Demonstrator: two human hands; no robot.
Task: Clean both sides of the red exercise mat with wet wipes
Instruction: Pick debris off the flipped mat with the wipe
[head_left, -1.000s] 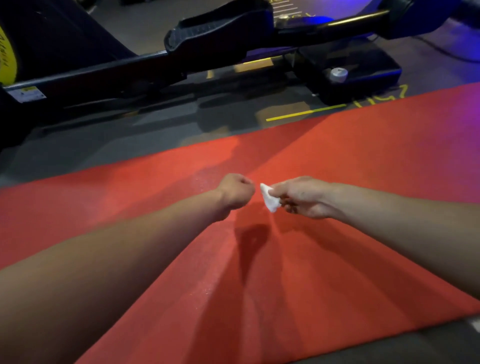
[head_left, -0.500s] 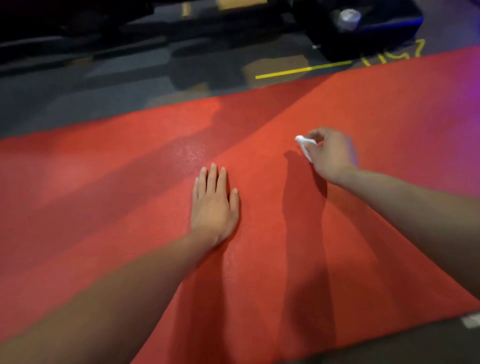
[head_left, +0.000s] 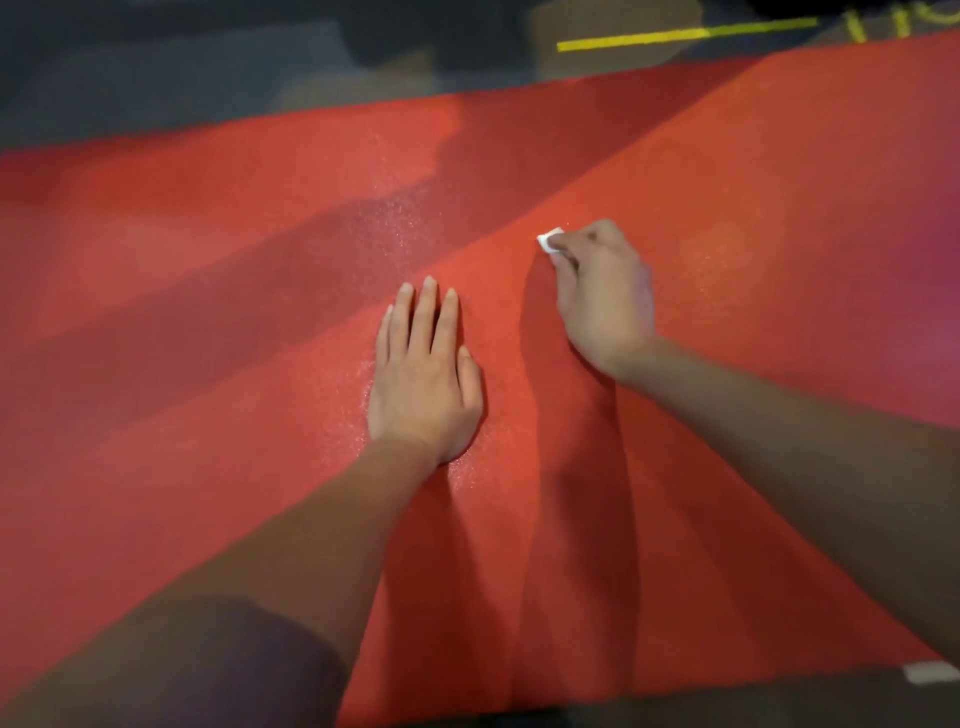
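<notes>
The red exercise mat (head_left: 208, 260) lies flat on the floor and fills most of the view. My left hand (head_left: 423, 374) rests palm down on its middle, fingers straight and close together, holding nothing. To its right, my right hand (head_left: 602, 291) presses a small folded white wet wipe (head_left: 549, 240) against the mat; only a corner of the wipe shows past the fingertips. A damp, glistening patch sits on the mat beyond my left hand.
Dark grey floor (head_left: 156, 78) borders the mat at the top, with a yellow line (head_left: 675, 35) and yellow markings at the top right. A small white tag (head_left: 930, 672) lies by the mat's near right edge. Shadows of my arms fall across the mat.
My left hand went from a raised fist to lying flat on the mat. My right hand carried the wipe down onto the mat. The view tilted down, and the gym machine left the frame.
</notes>
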